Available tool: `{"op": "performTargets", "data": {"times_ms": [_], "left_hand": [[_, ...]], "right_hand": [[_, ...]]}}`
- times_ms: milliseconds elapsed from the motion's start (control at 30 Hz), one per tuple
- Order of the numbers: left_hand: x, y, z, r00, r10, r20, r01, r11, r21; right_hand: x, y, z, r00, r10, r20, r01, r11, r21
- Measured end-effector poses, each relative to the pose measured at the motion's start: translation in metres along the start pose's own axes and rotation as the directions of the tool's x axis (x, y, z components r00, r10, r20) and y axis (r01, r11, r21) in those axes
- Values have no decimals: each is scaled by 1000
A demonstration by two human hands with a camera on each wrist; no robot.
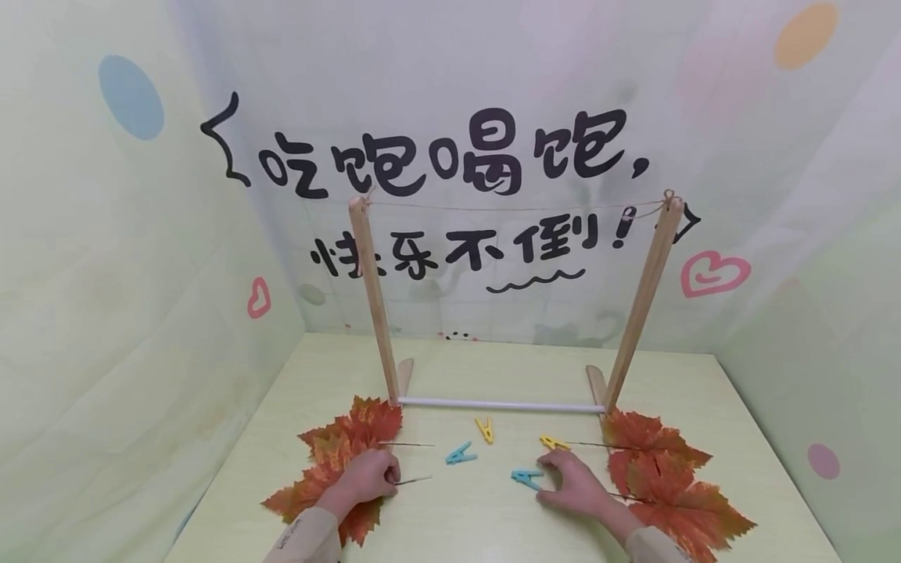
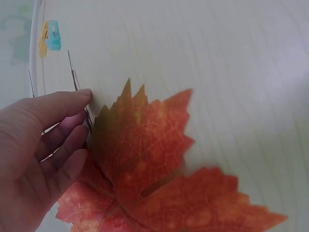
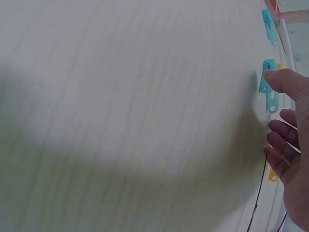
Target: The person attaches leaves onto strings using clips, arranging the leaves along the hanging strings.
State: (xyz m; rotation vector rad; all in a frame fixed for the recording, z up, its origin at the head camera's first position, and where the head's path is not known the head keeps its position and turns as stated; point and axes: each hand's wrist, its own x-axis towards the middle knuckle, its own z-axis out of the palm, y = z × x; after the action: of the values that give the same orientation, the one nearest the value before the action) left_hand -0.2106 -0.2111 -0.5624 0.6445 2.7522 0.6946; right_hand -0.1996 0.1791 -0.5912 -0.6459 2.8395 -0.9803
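Note:
Red-orange artificial maple leaves lie in an overlapping stack at the left of the table. My left hand reaches over them with curled fingers and pinches the thin dark stem of the front leaf, thumb across it. My right hand bends low over the table, thumb and fingers spread apart. Its thumb tip overlaps the near blue clothespin in the right wrist view, while the other fingers hang loosely below. A yellow clothespin lies just beyond the right fingertips.
Another yellow clothespin and a blue clothespin lie mid-table. More maple leaves spread at the right, stems inward. Behind stands a wooden frame with a white crossbar and a string between its post tops.

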Motion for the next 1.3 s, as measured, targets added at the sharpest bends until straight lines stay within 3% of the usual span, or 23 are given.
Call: {"op": "performTargets", "data": {"times_ms": [200,467,767,967,1300], "left_hand": [[-2,1,-1,1000,22,4,-21,1000,-18],[-5,3,-2,995,81,-53,-78,996,53],[-7,3,-10,994,40,-104,-37,999,37],[-10,7,-23,993,55,-101,-55,998,7],[-6,12,-55,986,47,-161,-60,995,-80]], "right_hand": [[1,-1,2,998,-41,-40,39,998,-39],[2,0,3,994,-87,-69,83,995,-59],[0,0,-3,997,-60,-50,59,998,-11],[0,-2,-6,996,-64,-63,67,997,38],[5,-9,-17,989,-120,-87,126,990,64]]}}
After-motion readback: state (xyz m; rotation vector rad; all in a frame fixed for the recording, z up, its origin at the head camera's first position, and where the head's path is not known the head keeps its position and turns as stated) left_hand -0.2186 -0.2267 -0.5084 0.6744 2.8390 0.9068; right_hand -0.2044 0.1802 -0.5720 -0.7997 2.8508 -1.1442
